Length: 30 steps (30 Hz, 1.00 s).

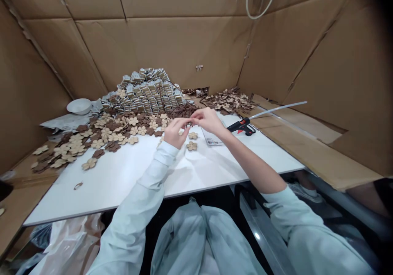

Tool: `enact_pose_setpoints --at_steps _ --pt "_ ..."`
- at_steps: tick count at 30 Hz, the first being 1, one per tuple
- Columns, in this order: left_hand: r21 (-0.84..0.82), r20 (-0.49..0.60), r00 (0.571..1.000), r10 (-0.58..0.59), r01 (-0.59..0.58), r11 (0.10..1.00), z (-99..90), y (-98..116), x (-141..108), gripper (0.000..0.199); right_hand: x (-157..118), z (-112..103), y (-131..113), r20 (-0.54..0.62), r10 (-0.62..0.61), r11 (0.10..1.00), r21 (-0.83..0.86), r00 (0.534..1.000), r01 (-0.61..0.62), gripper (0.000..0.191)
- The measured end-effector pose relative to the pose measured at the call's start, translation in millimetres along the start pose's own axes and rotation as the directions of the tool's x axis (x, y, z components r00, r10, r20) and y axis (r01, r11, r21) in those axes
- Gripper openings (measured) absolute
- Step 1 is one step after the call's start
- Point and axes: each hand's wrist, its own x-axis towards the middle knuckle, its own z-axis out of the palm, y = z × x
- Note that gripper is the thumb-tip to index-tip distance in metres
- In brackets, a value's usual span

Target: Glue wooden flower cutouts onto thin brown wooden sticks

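Note:
My left hand (176, 132) and my right hand (208, 120) meet above the white board, fingertips pinched close together. Something small and dark lies between them, mostly covered by the fingers; its kind I cannot make out. Just below the hands, two beige flower shapes (192, 146) rest on the board. Behind them is a heap of thin brown strips (183, 110). To the right of my right hand lies a black glue gun (242, 126) with a long translucent glue stick (278, 109) sticking out of its back. A printed sheet (211, 139) is partly hidden under my right wrist.
Beige and brown flower shapes (106, 133) spread over the left side. Behind them rises a stack of small silvery-edged packets (150, 92). A white bowl (79, 106) stands at far left, and more brown pieces (230, 101) lie at back right. Cardboard walls (184, 37) enclose the table.

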Motion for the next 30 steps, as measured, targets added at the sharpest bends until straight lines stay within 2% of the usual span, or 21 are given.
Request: enact_pose_setpoints --at_steps 1,3,6,9,12,14,18,21,24,27,30 --pt "-0.008 0.038 0.999 0.008 -0.008 1.0 2.1 2 -2 0.027 -4 3 1 0.083 0.027 0.987 0.156 0.996 -0.04 0.014" --pt "-0.049 0.076 0.997 -0.009 0.013 0.999 6.7 2 -4 0.03 -10 9 6 0.188 0.043 0.904 0.41 0.981 -0.119 0.019" --pt "-0.163 0.063 0.993 -0.101 0.11 0.98 12.5 -6 -4 0.038 -13 16 16 0.213 0.03 0.734 0.658 0.977 -0.166 0.028" --pt "-0.28 0.083 0.967 -0.24 0.253 0.926 16.6 -16 -3 0.039 -14 23 22 0.241 -0.001 0.593 0.782 0.97 -0.193 0.033" --pt "-0.409 0.153 0.914 -0.377 0.406 0.817 19.2 -23 -1 0.022 -15 27 24 0.255 -0.017 0.533 0.821 0.967 -0.206 0.032" --pt "-0.5 0.183 0.872 -0.455 0.481 0.72 19.8 -24 0 0.018 -16 28 24 0.233 -0.014 0.507 0.84 0.972 -0.194 0.031" --pt "-0.617 0.248 0.79 -0.56 0.575 0.538 18.0 -20 2 0.014 -17 30 25 0.204 0.022 0.49 0.851 0.979 -0.188 0.03" --pt "-0.639 0.337 0.693 -0.638 0.665 0.385 15.1 -15 5 0.014 -17 33 27 0.196 0.049 0.487 0.851 0.979 -0.195 0.03" --pt "-0.652 0.391 0.6 -0.698 0.716 0.25 11.0 -12 8 0.017 -19 37 29 0.244 0.077 0.542 0.804 0.967 -0.246 0.031" --pt "-0.67 0.424 0.577 -0.698 0.718 0.188 6.9 -9 10 0.011 -20 42 31 0.249 0.126 0.627 0.73 0.96 -0.271 0.031" --pt "-0.667 0.432 0.587 -0.684 0.719 0.196 5.5 -8 10 0.009 -20 45 33 0.201 0.166 0.686 0.68 0.965 -0.259 0.03"
